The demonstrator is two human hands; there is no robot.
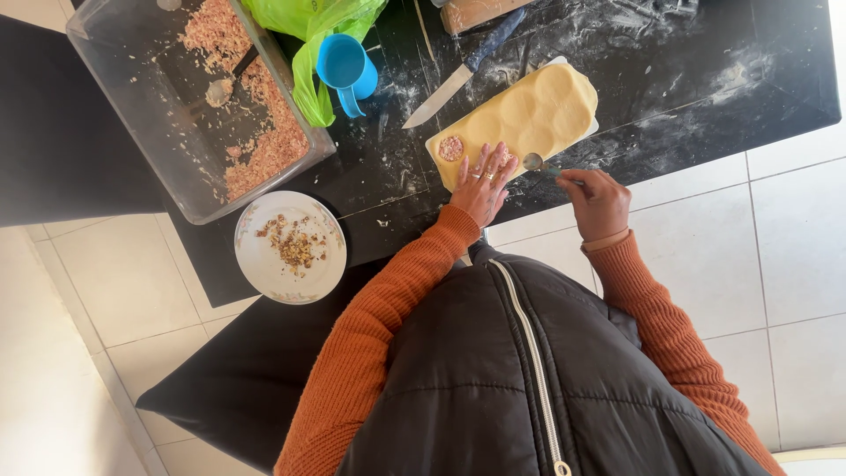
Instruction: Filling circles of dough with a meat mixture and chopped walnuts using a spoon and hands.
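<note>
Left hand [482,188] flat, right hand [599,201] clenched.

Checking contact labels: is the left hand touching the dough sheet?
Touching. The head view shows the left hand lying flat, its fingers spread on the near edge of the dough sheet with no gap. The right hand holds a spoon beside it.

Your black table [705,70], flour-dusted, carries dough-covered mould [529,115], knife [458,78], blue cup [345,66], green bag [313,26], clear filling tub [132,132], plate of crumbs [291,249].
</note>
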